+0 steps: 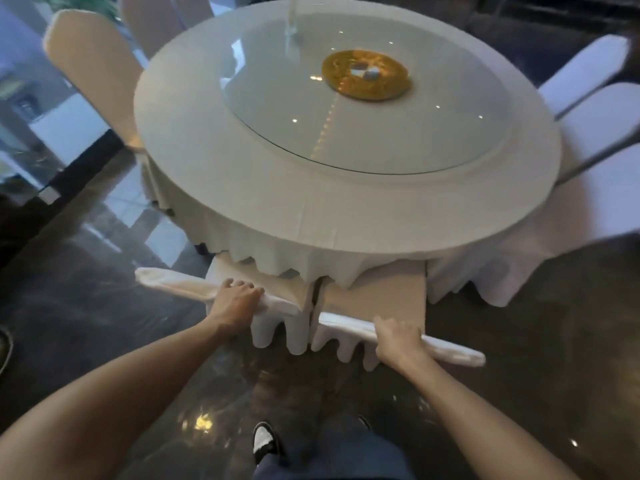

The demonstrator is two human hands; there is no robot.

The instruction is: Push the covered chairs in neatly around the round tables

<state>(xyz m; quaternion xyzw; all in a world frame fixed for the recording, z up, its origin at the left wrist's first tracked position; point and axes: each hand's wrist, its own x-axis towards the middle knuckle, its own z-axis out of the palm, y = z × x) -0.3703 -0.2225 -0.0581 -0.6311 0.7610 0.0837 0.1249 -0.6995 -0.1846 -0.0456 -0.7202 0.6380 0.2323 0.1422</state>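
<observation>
A round table [214, 161] draped in a white cloth fills the middle of the head view. Two white-covered chairs stand side by side at its near edge, seats partly under the cloth. My left hand [239, 297] grips the top of the left chair's back [173, 284]. My right hand [398, 339] grips the top of the right chair's back [453, 351]. The two chairs nearly touch, with a narrow gap between them.
A glass turntable [346, 133] with a gold centre disc [365, 75] lies on the table. More covered chairs stand at far left [86, 74] and at right [602, 116]. The floor is dark and glossy. My shoe [265, 441] is below.
</observation>
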